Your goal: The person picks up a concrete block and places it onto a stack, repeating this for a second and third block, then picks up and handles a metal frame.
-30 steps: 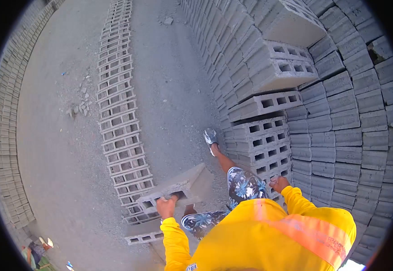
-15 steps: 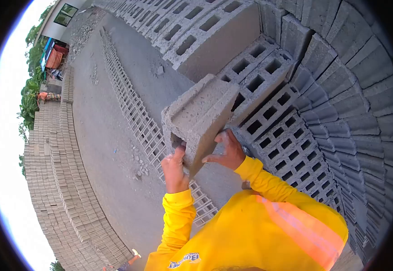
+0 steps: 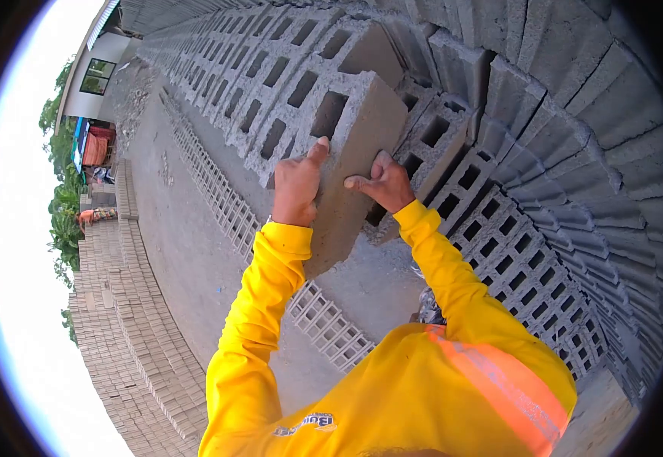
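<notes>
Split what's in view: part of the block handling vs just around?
In the job:
left hand, gripping the held block
right hand, against its flat side
stacked blocks just beyond
ground row of blocks, possibly

Just around, apparently:
far block stack
building
foliage

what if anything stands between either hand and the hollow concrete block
Nothing visible: the left hand touches the hollow concrete block beside its openings, and the right hand rests against its flat side.

Left fingers (image 3: pixel 318 151), right fingers (image 3: pixel 382 163) on hollow block (image 3: pixel 373 122), beside stacked blocks (image 3: pixel 265 75).
</notes>
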`<state>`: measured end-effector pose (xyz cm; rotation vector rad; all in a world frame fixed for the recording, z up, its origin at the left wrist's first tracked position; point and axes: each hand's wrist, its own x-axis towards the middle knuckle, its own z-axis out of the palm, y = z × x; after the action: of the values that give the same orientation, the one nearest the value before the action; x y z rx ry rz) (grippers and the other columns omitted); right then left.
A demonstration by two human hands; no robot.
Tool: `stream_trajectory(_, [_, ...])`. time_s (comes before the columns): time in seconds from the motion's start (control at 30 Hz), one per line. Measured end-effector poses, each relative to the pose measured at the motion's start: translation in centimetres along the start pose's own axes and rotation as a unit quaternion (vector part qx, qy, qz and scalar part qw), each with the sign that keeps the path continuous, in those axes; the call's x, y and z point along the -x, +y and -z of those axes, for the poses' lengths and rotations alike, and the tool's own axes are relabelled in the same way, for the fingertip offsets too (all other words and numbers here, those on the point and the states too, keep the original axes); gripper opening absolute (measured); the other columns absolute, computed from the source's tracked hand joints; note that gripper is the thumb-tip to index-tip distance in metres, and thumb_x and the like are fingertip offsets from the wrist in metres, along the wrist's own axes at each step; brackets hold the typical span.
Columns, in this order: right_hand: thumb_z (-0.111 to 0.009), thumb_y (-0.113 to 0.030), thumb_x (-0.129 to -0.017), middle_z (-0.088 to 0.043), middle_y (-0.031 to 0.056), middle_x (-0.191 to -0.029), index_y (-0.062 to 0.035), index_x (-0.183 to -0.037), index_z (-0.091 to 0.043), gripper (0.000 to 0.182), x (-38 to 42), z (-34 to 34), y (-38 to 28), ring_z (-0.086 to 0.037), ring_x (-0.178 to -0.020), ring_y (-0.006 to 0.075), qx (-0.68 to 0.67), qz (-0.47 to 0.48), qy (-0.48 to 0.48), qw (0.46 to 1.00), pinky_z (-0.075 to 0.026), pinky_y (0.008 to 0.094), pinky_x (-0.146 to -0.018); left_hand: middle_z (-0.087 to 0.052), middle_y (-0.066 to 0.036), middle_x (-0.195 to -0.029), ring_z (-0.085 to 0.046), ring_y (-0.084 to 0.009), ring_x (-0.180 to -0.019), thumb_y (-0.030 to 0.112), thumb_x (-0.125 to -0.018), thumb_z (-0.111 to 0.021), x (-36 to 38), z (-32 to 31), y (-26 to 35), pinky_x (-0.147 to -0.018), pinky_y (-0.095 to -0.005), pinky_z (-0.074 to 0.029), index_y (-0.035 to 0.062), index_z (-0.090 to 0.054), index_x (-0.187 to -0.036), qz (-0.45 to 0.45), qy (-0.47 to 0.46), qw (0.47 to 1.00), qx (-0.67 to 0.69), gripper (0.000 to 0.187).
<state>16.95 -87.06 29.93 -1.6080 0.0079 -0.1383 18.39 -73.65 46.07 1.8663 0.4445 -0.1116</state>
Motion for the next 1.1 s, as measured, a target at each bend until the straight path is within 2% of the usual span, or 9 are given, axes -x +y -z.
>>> stream_trajectory(0.13, [-0.082, -0.065, -0.065, -0.055, 0.009, -0.078, -0.0064, -0.084, -0.051, 0.069, -0.7, 0.5, 1.9, -0.056, -0.074, 0.0207, -0.048, -0.051, 0.006, 0.998, -0.048, 0.0313, -0.067, -0.059, -0.004, -0.069, -0.052, -0.0119, -0.066, 0.033, -0.086, -0.072, 1.0, -0.5, 2.0, -0.061, -0.03, -0.043, -0.0088, -0.068, -0.087, -0.131, -0.079, 0.977, -0.149, 0.042])
stream_trajectory(0.3, [-0.081, -0.067, -0.065, -0.055, 0.0087, -0.08, -0.0059, -0.088, -0.051, 0.072, -0.1, 0.6, 1.8, -0.055, -0.076, 0.0193, -0.034, -0.091, 0.004, 0.995, -0.047, 0.0307, -0.069, -0.066, -0.013, -0.122, -0.059, -0.0206, -0.116, 0.031, -0.102, -0.051, 6.9, 7.2, -4.1, -0.097, -0.0308, -0.045, -0.0046, -0.061, -0.126, -0.281, 0.203, 0.937, 0.031, 0.044])
stream_trajectory(0.43, [-0.082, -0.066, -0.064, -0.054, 0.0076, -0.079, -0.007, -0.088, -0.049, 0.071, 0.0, -0.1, 2.5, -0.054, -0.075, 0.0175, -0.047, -0.077, 0.027, 0.996, -0.047, 0.0304, -0.069, -0.051, -0.014, -0.143, -0.044, -0.0276, -0.135, 0.043, -0.103, -0.04, 7.7, 9.4, -16.7, -0.115, -0.0429, -0.03, 0.0025, -0.044, -0.143, 0.057, 0.385, 0.882, 0.267, 0.057])
stream_trajectory(0.5, [-0.082, -0.066, -0.065, -0.054, 0.0066, -0.078, -0.0076, -0.087, -0.049, 0.07, 0.0, -0.1, 2.8, -0.053, -0.074, 0.0164, -0.043, -0.071, 0.038, 0.996, -0.047, 0.0299, -0.068, -0.046, -0.012, -0.148, -0.04, -0.0277, -0.138, 0.042, -0.102, -0.044, 6.8, 8.4, -21.4, -0.116, -0.0421, -0.029, 0.0067, -0.042, -0.145, 0.065, 0.217, 0.973, -0.046, 0.056])
stream_trajectory(0.57, [-0.082, -0.065, -0.064, -0.053, 0.0053, -0.076, -0.0079, -0.086, -0.049, 0.07, 0.1, -0.2, 2.4, -0.052, -0.073, 0.0157, -0.048, -0.071, 0.038, 0.996, -0.046, 0.0293, -0.067, -0.04, -0.011, -0.153, -0.037, -0.0277, -0.141, 0.04, -0.101, -0.049, 5.5, 7.3, -25.1, -0.118, -0.0413, -0.027, 0.0108, -0.039, -0.148, 0.059, 0.019, 0.936, -0.347, 0.057])
stream_trajectory(0.63, [-0.083, -0.065, -0.064, -0.052, 0.0044, -0.075, -0.0081, -0.085, -0.049, 0.07, -0.2, 0.3, 2.3, -0.052, -0.071, 0.0153, -0.046, -0.062, 0.036, 0.996, -0.046, 0.0289, -0.066, -0.039, -0.01, -0.154, -0.036, -0.0284, -0.142, 0.038, -0.099, -0.053, 3.2, 7.1, -30.4, -0.118, -0.0407, -0.027, 0.0133, -0.039, -0.149, -0.023, -0.06, 0.888, -0.455, 0.057])
stream_trajectory(0.77, [-0.085, -0.063, -0.063, -0.053, 0.0041, -0.074, -0.0081, -0.082, -0.049, 0.068, -1.1, 0.2, 2.8, -0.051, -0.071, 0.0153, -0.059, -0.042, 0.046, 0.996, -0.046, 0.0289, -0.065, -0.046, -0.011, -0.149, -0.041, -0.0305, -0.138, 0.032, -0.096, -0.058, 2.3, 7.7, -30.7, -0.116, -0.0403, -0.031, 0.0141, -0.047, -0.145, -0.187, 0.003, 0.881, -0.435, 0.054])
stream_trajectory(1.0, [-0.085, -0.06, -0.065, -0.053, 0.0044, -0.074, -0.0069, -0.08, -0.05, 0.066, -5.8, 2.5, 3.6, -0.055, -0.071, 0.0134, -0.087, -0.065, 0.074, 0.991, -0.047, 0.0265, -0.065, -0.052, -0.011, -0.144, -0.046, -0.0289, -0.134, 0.03, -0.096, -0.056, -1.8, 5.0, -23.6, -0.113, -0.0397, -0.035, 0.0136, -0.054, -0.139, -0.243, -0.03, 0.832, -0.497, 0.046])
stream_trajectory(1.1, [-0.087, -0.053, -0.067, -0.051, 0.0034, -0.073, -0.0089, -0.078, -0.049, 0.059, -7.1, 3.7, 2.8, -0.057, -0.065, 0.0126, -0.145, -0.066, 0.079, 0.984, -0.05, 0.0246, -0.062, -0.053, -0.011, -0.142, -0.047, -0.029, -0.133, 0.029, -0.097, -0.052, -3.2, 3.4, -23.2, -0.112, -0.0396, -0.035, 0.0119, -0.054, -0.138, -0.178, -0.066, 0.844, -0.501, 0.044])
